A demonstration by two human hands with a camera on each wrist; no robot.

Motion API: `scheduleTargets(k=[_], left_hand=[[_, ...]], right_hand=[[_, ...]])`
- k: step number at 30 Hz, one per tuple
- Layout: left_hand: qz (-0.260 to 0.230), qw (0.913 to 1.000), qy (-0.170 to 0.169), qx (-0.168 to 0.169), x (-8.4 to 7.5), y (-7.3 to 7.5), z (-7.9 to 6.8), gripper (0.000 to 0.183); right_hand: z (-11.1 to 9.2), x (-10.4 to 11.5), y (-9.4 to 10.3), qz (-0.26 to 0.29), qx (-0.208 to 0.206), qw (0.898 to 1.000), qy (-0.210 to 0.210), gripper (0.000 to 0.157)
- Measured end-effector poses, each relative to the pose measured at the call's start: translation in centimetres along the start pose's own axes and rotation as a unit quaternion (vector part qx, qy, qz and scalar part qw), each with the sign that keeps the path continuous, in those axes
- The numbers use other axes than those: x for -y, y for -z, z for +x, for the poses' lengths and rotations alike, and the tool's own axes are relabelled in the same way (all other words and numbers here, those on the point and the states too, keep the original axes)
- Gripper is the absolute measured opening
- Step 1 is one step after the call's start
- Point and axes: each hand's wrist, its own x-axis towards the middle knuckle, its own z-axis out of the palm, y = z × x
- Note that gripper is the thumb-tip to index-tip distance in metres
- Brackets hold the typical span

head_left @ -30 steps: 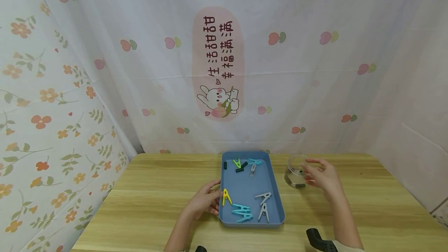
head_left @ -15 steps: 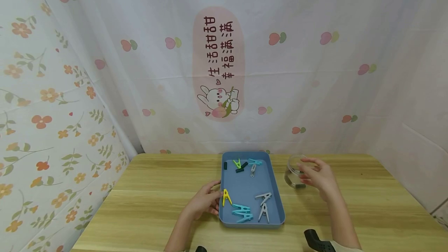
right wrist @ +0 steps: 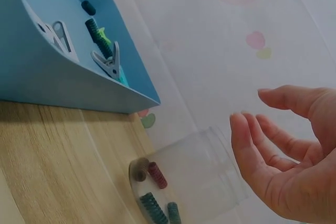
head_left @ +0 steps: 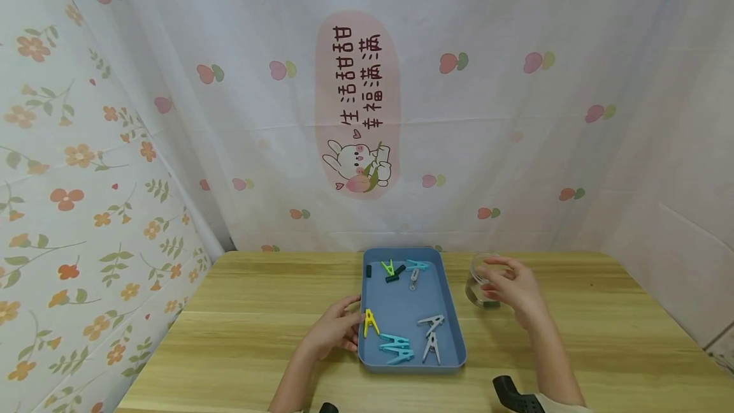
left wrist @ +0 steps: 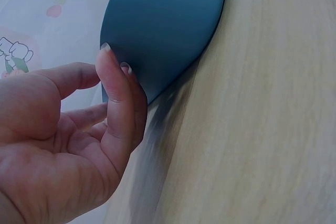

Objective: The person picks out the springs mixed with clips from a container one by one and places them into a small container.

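Observation:
My left hand [head_left: 334, 329] holds the left side wall of the blue tray [head_left: 413, 368], thumb over the rim and fingers against the outside. The tray contains a yellow clothespin [head_left: 370, 324], a lime green clothespin [head_left: 388, 268], several light blue and grey clothespins [head_left: 432, 348], and a few dark green ribbed pegs [head_left: 392, 279]. To the right of the tray, my right hand [head_left: 516, 289] hovers at the mouth of a clear jar [head_left: 477, 295], thumb and fingers apart with nothing between them. Inside the jar lie a dark red peg [right wrist: 157, 175] and dark green pegs [right wrist: 153, 208].
Everything stands on a wooden table [head_left: 258, 311]. A white patterned curtain [head_left: 493, 145] hangs directly behind its back edge, and a floral curtain [head_left: 86, 241] runs along the left. A black mount [head_left: 516, 394] sits at the right wrist.
My right hand has drifted slightly left, further over the jar. The left hand, the tray and its contents stay where they were.

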Motion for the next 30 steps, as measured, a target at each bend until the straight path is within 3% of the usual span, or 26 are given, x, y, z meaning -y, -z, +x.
scheduleTargets(k=[30], left_hand=[[0.004,0.9999,-0.005,-0.011,-0.1,-0.1,0.0,0.066]], right_hand=[[-0.5,0.5,-2.1,0.015,0.015,1.000,0.021,0.046]])
